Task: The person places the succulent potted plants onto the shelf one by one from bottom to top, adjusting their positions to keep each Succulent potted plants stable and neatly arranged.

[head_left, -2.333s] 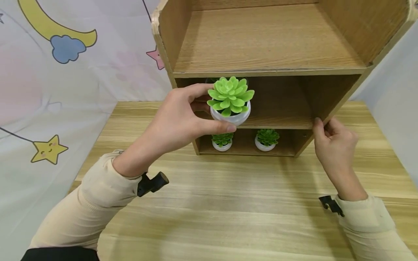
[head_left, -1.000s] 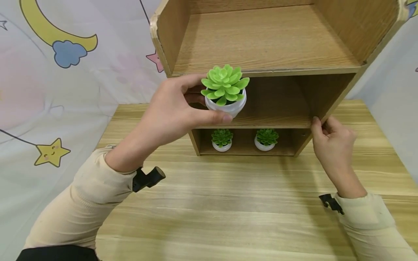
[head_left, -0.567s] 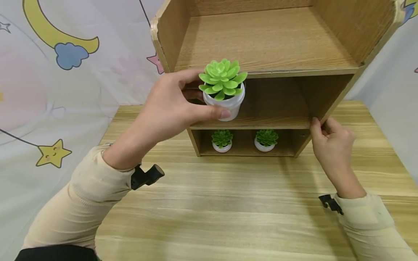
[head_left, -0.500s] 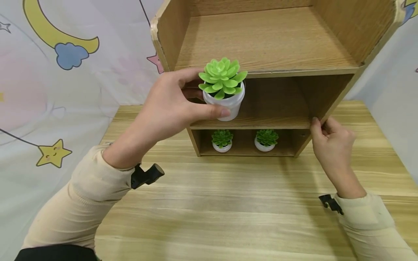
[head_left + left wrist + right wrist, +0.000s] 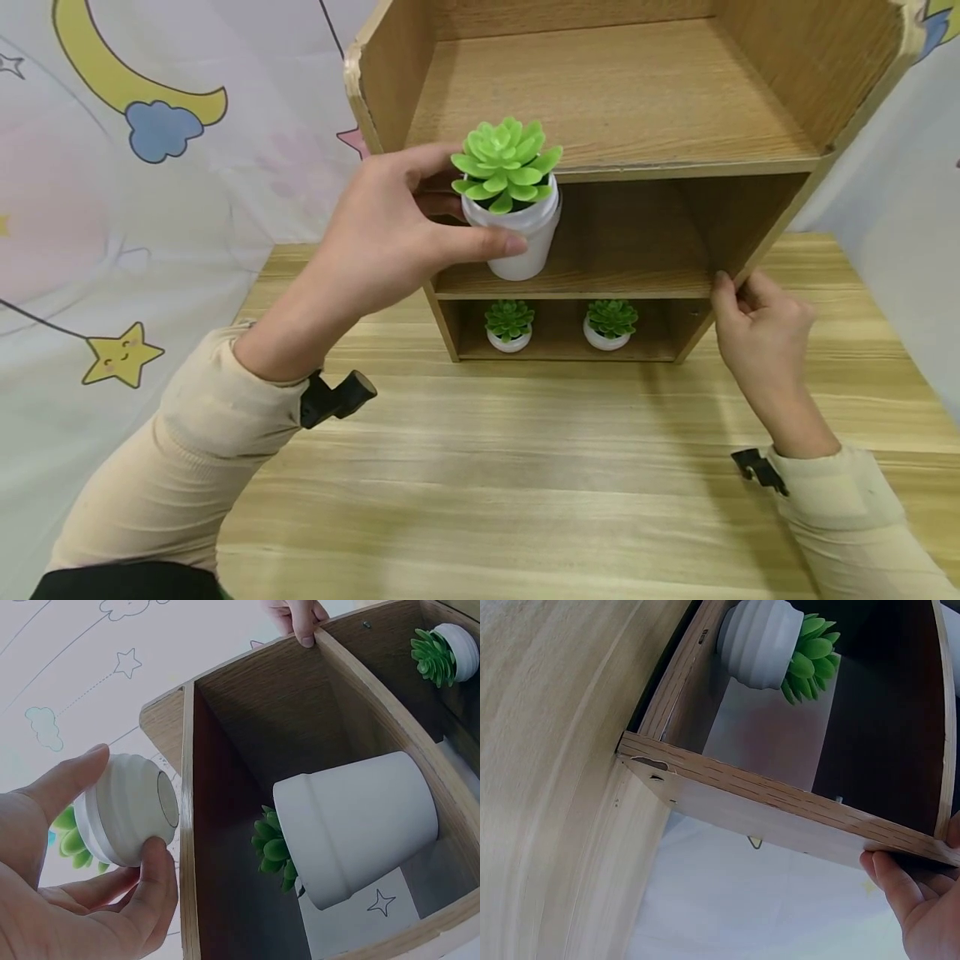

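Observation:
My left hand [image 5: 390, 221] pinches a small potted succulent [image 5: 504, 158], with bright green leaves and a white pot, between thumb and fingers. It is held up in front of the wooden shelf unit [image 5: 622, 92], at about the height of the top board's front edge. In the left wrist view its round base faces the camera, outside the compartments. A larger white pot [image 5: 360, 825] with a green succulent stands in the middle compartment; in the head view the held plant mostly hides it. My right hand [image 5: 765, 333] grips the right side panel's edge near the middle board.
Two small succulents in white pots, a left one [image 5: 509, 325] and a right one [image 5: 611, 323], stand in the bottom compartment. The unit stands on a wood-grain table [image 5: 525, 467]. A cartoon-printed cloth [image 5: 135, 250] hangs at the left.
My left hand has raised the potted succulent and moved it slightly left, so more of the white pot behind shows below it. My right hand keeps its hold on the side panel.

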Action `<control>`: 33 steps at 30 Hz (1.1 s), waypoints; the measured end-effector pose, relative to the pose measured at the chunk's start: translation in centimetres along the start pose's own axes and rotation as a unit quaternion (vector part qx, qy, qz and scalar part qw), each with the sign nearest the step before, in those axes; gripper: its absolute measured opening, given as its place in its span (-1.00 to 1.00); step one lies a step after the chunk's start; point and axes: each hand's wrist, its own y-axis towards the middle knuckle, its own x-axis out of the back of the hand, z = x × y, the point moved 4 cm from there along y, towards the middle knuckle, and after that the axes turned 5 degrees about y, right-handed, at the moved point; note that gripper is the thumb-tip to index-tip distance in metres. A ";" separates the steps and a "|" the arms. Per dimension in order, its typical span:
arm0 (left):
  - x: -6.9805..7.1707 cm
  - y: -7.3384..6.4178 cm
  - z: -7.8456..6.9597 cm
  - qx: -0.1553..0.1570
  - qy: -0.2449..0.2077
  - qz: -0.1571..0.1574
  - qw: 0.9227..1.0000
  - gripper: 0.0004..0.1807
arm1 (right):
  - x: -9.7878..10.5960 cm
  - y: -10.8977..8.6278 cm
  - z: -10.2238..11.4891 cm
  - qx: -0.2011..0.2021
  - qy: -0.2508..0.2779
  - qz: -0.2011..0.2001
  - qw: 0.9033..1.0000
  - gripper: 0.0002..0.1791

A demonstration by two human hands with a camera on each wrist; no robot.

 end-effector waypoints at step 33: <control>0.5 0.7 -1.4 0.007 0.009 -0.036 0.999 -0.39 | -0.1 -0.1 -0.3 -0.018 0.017 -0.001 1.000 -0.75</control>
